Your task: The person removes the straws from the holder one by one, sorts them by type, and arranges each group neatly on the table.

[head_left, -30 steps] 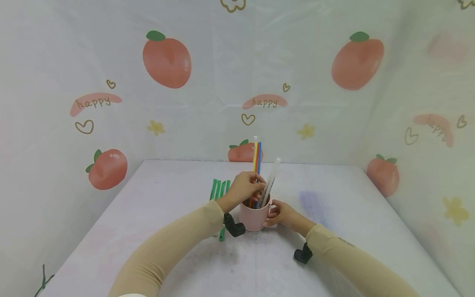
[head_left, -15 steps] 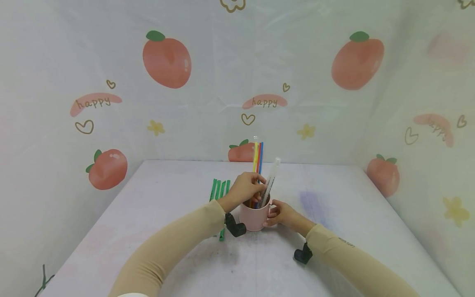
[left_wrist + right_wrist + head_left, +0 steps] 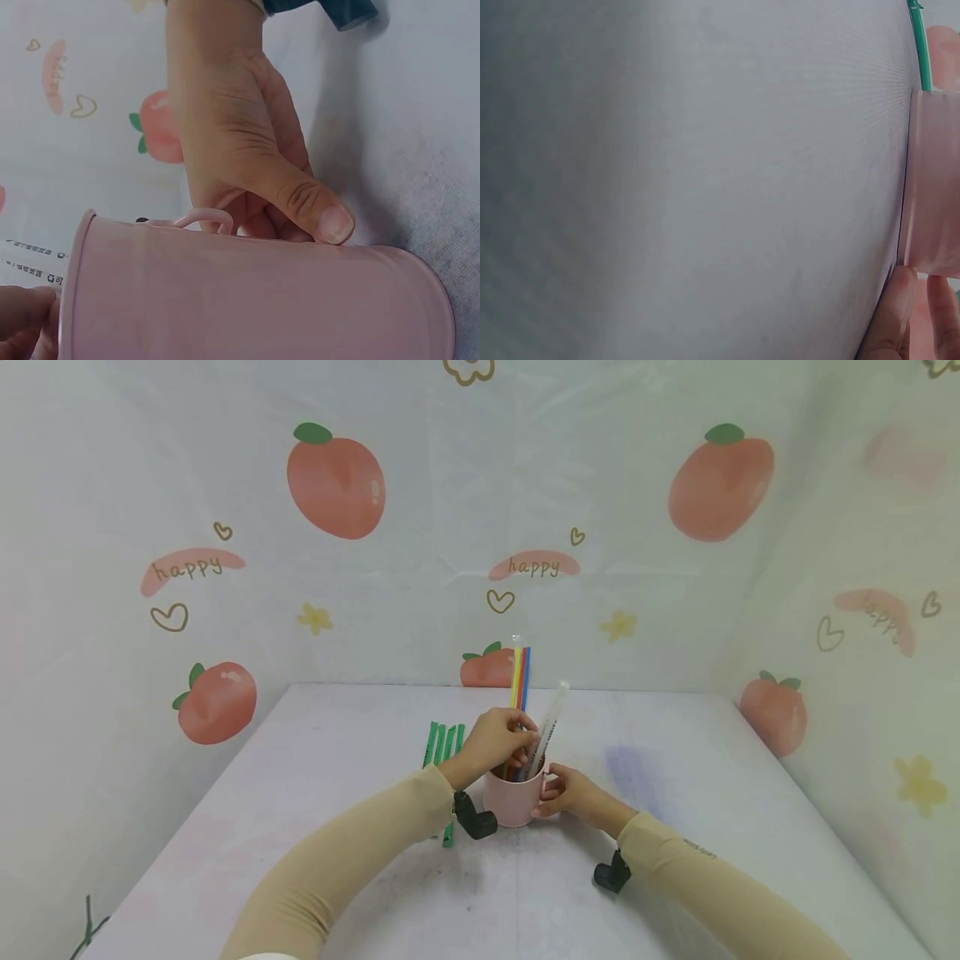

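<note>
Reaching into the pink mug point(image 3: 512, 803) on the table point(image 3: 540, 902) with the left hand point(image 3: 492, 739), curled among coloured straws point(image 3: 522, 677) and white straws point(image 3: 550, 724) (cannot tell whether pinching any); gripping the mug beside its handle point(image 3: 210, 214) with the right hand point(image 3: 573, 794). Could tip it by levering the tall straws sideways, especially with a slackened hold. Showing, against a second ago, the coloured straws fanned slightly wider.

Back wall point(image 3: 427, 485): white, lightly creased covering printed with red fruits point(image 3: 337, 489), yellow flowers point(image 3: 315, 618), outlined hearts point(image 3: 169, 617) and "happy" bands point(image 3: 535, 565); similar print on right wall point(image 3: 847, 760). Pale tabletop point(image 3: 360, 727) meets back wall, bluish-purple smudge point(image 3: 633, 777) right of centre. Lighting soft and diffuse; dark cord point(image 3: 88, 928) visible at lower left.
</note>
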A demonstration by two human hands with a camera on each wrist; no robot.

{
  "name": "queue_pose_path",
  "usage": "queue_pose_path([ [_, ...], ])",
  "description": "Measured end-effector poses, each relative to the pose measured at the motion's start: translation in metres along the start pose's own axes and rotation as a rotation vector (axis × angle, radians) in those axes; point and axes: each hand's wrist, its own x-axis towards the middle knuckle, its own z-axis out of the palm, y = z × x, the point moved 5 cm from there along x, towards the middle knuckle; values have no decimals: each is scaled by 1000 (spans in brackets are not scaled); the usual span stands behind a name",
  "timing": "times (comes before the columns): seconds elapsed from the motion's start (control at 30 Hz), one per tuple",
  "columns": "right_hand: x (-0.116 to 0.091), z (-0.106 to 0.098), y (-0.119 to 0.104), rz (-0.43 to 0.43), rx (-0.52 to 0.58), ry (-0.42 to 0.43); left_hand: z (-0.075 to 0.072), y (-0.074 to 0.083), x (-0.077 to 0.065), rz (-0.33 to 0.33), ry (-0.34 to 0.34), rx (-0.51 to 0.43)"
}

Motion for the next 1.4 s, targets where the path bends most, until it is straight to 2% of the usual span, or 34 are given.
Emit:
queue_pose_path([
  [0.23, 0, 0, 0, 1, 23, -5, -4, 2, -4, 44, 44, -32],
  [0.4, -2, 0, -1, 11, 19, -1, -9, 2, -6, 67, 98, -63],
  [0.63, -1, 0, -1, 2, 22, 8, -17, -1, -8, 50, 177, -141],
  [1.03, -1, 1, 0, 20, 11, 8, -33, 6, -10, 164, 244, -293],
  [1.2, -1, 0, -1, 14, 7, 13, -39, 10, -9, 207, 276, -265],
  [1.4, -1, 0, -1, 30, 13, 9, -46, 9, -9, 216, 312, -218],
])
